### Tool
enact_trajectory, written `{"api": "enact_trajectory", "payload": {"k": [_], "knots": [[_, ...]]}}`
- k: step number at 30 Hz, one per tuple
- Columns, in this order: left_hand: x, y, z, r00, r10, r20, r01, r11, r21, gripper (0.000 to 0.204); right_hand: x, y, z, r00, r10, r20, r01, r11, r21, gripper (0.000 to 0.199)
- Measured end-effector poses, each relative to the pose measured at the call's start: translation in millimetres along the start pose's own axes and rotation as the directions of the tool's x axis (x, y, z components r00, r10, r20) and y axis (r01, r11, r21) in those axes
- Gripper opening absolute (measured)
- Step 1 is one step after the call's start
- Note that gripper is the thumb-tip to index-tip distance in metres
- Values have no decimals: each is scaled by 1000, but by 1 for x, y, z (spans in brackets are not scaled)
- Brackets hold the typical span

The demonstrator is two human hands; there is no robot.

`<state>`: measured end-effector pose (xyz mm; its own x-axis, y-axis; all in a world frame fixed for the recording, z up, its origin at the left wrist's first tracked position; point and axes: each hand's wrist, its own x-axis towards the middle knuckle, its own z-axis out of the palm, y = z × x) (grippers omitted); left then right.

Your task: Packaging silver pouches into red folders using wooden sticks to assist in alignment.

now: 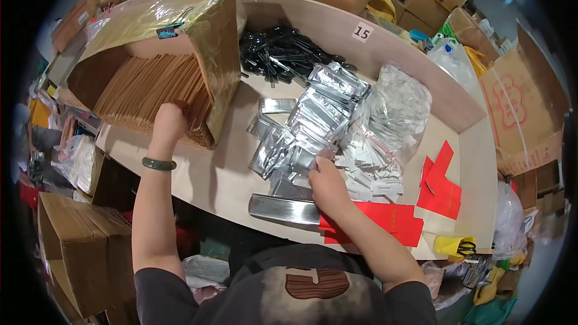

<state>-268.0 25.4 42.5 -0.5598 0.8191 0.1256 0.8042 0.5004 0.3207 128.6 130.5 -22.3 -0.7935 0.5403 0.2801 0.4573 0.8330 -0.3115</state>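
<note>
My left hand (170, 121), with a dark green bangle on the wrist, reaches into an open carton (220, 42) lying on its side. Its fingers are closed at the front of a tight row of flat brown cardboard sleeves (150, 81), and the fingertips are partly hidden. My right hand (328, 185) pinches the edge of a silver foil packet (304, 159) at the near end of a spread pile of such packets. Just right of these fingers lie small white paper sachets (367, 177), spilling from a clear plastic bag (394, 108). Under my right forearm are red paper envelopes (391, 219).
Black glossy utensil-like pieces (283, 51) are heaped against the back board. A shiny metal bar (283, 209) lies along the front edge. More red envelopes (439, 186) and black-handled scissors (465, 247) are at the right. Cartons (81, 247) stand around the table.
</note>
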Motion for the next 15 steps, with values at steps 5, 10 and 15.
{"api": "enact_trajectory", "payload": {"k": [5, 10, 15], "knots": [[-11, -2, -1, 998, 5, -58, -2, 998, 60, 22, 15, 14, -33, 996, -40, 83, 40, 999, 3, 8], [-38, -3, -5, 903, -292, -315, 143, 896, -421, 22, 36, 47, -63, 986, 56, 155, -74, 991, 112, 12], [-150, 28, 39, 863, -455, -221, 19, 465, -885, 14, 34, 0, -77, 976, 134, -170, -100, 976, 196, 11]]}}
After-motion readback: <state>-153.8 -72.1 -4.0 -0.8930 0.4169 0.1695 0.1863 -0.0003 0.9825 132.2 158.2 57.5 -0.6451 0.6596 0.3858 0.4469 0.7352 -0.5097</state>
